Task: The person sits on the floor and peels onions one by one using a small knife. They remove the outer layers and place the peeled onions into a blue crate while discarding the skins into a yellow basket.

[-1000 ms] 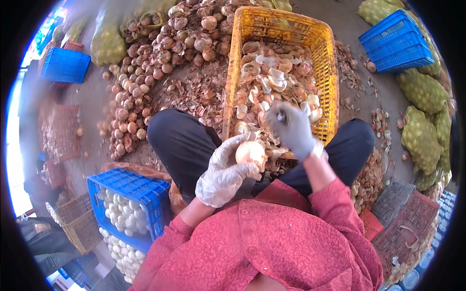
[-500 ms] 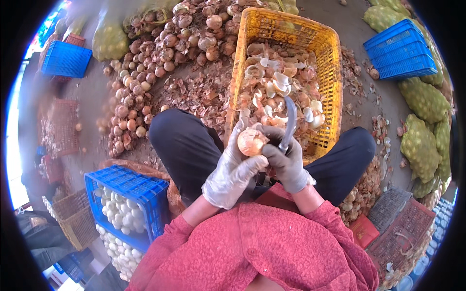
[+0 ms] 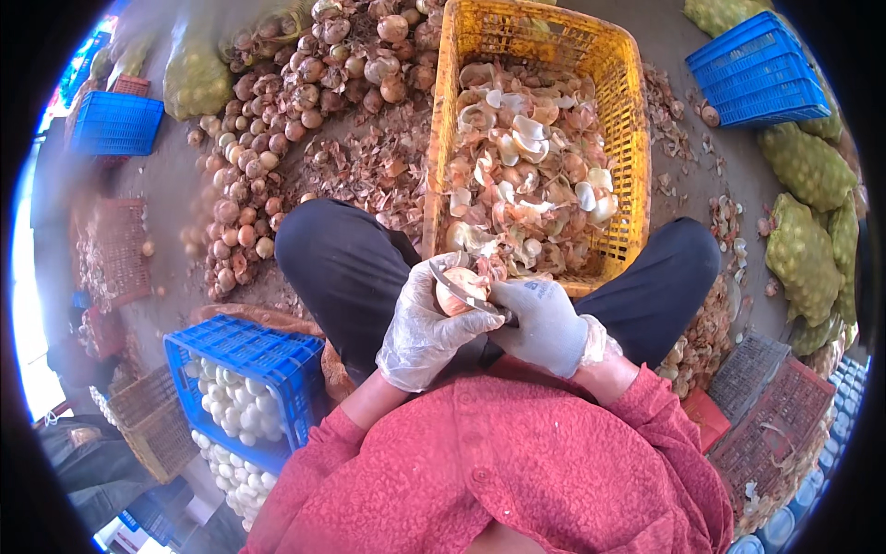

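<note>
My left hand (image 3: 420, 328), in a thin clear glove, is closed round a brown-skinned onion (image 3: 469, 280). In my gloved right hand (image 3: 543, 319) is a knife (image 3: 469, 298) with a curved blade, which lies across the onion. The handle is mostly hidden in the right fingers. Both hands are close together above my lap, at the near end of a yellow crate (image 3: 637, 111). Onion peelings (image 3: 531, 175) fill the lower part of that crate.
Unpeeled onions (image 3: 369, 69) lie heaped at the far left, with loose skins (image 3: 369, 175) nearby. To my left stands a blue crate (image 3: 300, 369) of peeled white onions (image 3: 240, 406). Stacked blue crates (image 3: 757, 74) and yellow-green net sacks (image 3: 801, 258) line the right side.
The right hand has turned over, and the knife has swung from pointing up and away to lying across the onion. The view has shifted slightly.
</note>
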Motion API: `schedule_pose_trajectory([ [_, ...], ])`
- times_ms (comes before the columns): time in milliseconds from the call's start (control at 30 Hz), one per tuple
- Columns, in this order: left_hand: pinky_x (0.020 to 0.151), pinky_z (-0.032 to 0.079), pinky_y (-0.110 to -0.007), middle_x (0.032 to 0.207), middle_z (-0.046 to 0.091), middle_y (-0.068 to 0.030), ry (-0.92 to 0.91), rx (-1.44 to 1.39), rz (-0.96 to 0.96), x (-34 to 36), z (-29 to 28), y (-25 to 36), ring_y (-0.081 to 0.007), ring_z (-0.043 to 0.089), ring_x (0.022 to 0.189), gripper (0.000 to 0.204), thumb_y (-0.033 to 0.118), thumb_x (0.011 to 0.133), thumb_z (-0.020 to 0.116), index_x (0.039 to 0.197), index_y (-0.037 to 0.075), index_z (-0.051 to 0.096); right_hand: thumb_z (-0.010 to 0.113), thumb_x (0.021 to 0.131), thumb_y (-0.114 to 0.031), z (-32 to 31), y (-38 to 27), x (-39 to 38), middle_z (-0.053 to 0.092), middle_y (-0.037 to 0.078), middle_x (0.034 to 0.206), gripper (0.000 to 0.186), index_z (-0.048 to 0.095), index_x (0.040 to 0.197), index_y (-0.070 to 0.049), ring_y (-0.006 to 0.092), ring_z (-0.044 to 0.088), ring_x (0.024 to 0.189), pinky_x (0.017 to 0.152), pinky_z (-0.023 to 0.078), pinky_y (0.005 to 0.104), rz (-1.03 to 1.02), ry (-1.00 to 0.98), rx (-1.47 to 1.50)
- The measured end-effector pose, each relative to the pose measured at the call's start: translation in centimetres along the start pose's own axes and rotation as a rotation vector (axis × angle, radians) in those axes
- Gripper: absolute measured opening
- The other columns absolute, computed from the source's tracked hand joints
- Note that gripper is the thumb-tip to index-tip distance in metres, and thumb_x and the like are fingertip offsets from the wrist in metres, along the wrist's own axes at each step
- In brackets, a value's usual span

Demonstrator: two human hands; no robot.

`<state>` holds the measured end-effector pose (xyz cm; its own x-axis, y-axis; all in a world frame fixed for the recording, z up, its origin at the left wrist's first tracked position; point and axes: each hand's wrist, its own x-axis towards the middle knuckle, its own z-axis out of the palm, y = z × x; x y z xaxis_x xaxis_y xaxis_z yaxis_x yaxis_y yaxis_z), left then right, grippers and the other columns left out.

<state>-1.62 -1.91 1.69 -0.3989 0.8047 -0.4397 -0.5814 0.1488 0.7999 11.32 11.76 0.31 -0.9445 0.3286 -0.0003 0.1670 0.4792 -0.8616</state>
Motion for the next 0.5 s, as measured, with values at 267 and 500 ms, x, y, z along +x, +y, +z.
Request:
schedule_pose_trajectory([
  [267,0.063,0.056,-0.032,0.104,0.063,-0.0145,0.044,-0.001,-0.152,-0.7,-0.1,-0.1,-0.0185,0.066,0.077,0.069,-0.003,0.081,0.071,0.14,0.004,0.037,0.077,0.074,-0.006,0.1,2.6,-1.1,0.062,0.013,0.073,0.025,0.066,0.096,-0.006,0.0336,0.064,0.065,0.058,0.049,0.0402,-0.094,0.007,-0.029],
  [500,0.088,0.055,-0.032,0.123,0.058,-0.0116,-0.044,-0.179,0.061,-1.6,-0.3,-0.2,-0.0187,0.062,0.106,0.08,0.005,0.07,0.091,0.136,0.004,0.047,0.07,0.092,-0.034,-0.2,2.3,-0.5,0.066,0.004,0.07,0.036,0.064,0.11,-0.004,0.0152,0.063,0.056,0.047,0.048,0.0273,0.623,-0.015,0.871],
])
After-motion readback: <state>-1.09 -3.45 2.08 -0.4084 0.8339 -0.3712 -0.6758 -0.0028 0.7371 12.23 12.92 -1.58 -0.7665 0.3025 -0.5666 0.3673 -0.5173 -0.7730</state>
